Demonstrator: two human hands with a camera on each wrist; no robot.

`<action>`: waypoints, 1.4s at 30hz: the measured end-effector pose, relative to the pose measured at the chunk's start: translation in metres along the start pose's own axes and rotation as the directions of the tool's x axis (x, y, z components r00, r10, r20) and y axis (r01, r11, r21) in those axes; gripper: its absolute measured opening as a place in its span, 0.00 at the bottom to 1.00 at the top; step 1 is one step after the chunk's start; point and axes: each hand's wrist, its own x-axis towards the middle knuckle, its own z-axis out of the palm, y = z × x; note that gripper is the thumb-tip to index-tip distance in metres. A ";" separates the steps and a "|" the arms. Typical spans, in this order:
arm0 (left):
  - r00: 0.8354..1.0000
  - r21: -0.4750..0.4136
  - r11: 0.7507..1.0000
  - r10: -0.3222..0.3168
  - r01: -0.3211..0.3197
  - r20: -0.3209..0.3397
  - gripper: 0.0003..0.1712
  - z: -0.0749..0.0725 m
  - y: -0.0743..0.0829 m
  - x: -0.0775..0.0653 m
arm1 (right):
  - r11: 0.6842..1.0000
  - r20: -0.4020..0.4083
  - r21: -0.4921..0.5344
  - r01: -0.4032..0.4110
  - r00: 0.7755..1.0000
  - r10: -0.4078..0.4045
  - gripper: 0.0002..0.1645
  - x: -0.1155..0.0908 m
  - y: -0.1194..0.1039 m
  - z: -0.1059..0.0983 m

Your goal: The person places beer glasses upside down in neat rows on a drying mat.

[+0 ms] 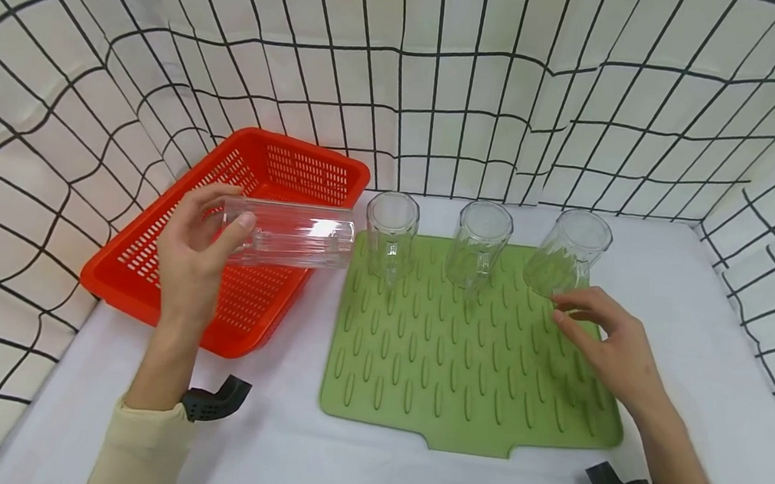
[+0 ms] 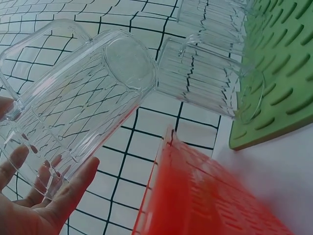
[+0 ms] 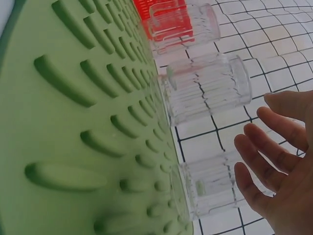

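Observation:
Over the red basket, my left hand (image 1: 194,256) grips a clear glass mug (image 1: 298,238) near one end. The mug lies sideways, and its closed base points right, toward the mat. In the left wrist view, its handle (image 2: 46,30) is at the upper left and the fingers (image 2: 78,188) spread around its other end. Three more glass mugs stand upside down along the back of a green drying mat (image 1: 451,390): a left one (image 1: 391,231), a middle one (image 1: 481,239) and a right one (image 1: 570,250). My right hand (image 1: 610,346), fingers loosely bent, is by the right mug and holds nothing.
A red perforated plastic basket (image 1: 250,341) sits at the left, tilted in angle beside the mat. Black wire grid panels (image 1: 470,88) backed with white cloth rise behind and on both sides. White cloth (image 1: 340,468) covers the table in front of the mat.

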 end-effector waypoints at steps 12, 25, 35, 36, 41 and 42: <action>0.999 -0.023 0.999 0.031 -0.030 0.043 0.23 0.017 -0.004 -0.007 | 0.988 0.020 0.154 -0.009 1.000 0.006 0.18 0.010 -0.018 0.012; 0.992 -0.026 0.999 0.033 -0.030 0.123 0.22 0.035 -0.010 -0.018 | 0.964 0.057 0.262 0.042 0.997 -0.059 0.21 0.024 -0.040 0.031; 0.989 -0.019 1.000 0.024 -0.022 0.144 0.22 0.046 -0.014 -0.022 | 0.950 0.083 0.307 0.058 0.993 -0.087 0.22 0.032 -0.051 0.043; 0.989 -0.025 0.999 0.025 -0.021 0.144 0.22 0.047 -0.014 -0.023 | 0.949 0.091 0.311 0.050 0.992 -0.083 0.23 0.032 -0.053 0.045; 0.988 -0.043 0.999 0.026 -0.020 0.153 0.22 0.055 -0.017 -0.025 | 0.939 0.095 0.340 0.059 0.991 -0.097 0.23 0.033 -0.057 0.051; 0.987 -0.047 0.999 0.025 -0.018 0.156 0.22 0.057 -0.018 -0.026 | 0.937 0.095 0.346 0.060 0.991 -0.098 0.23 0.033 -0.058 0.052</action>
